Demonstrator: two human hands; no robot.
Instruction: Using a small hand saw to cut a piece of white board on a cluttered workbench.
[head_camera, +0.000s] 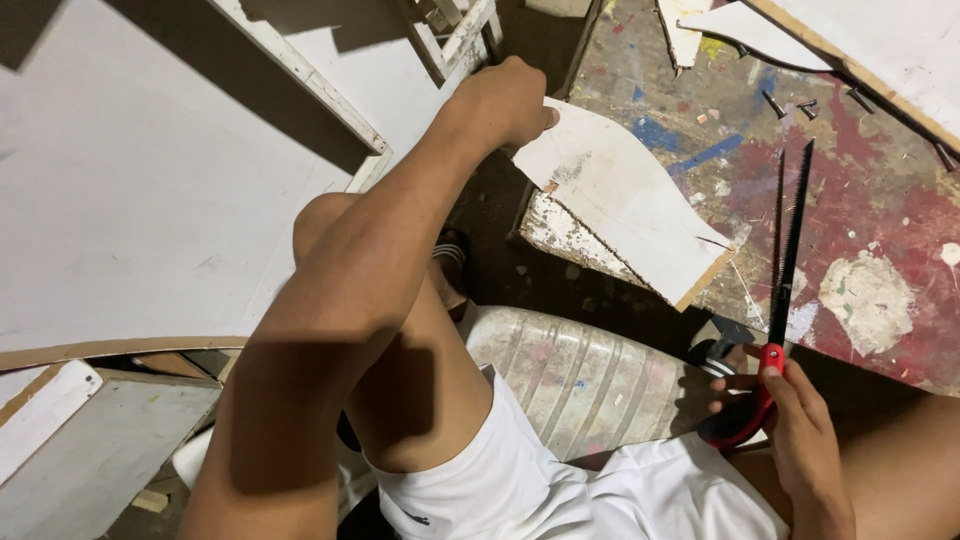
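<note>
Gripping the far left edge of a white board piece (620, 200) with the left hand (505, 100), fingers closed over it. Lying on the near left corner of a paint-stained table (860, 200), that curved piece, its near end jutting past the table edge. Clasping the red handle of a handsaw (785, 260) in the right hand (795, 430), blade pointing away over the table, just right of the board piece. Scattered dark screws (805, 105) farther off.
</note>
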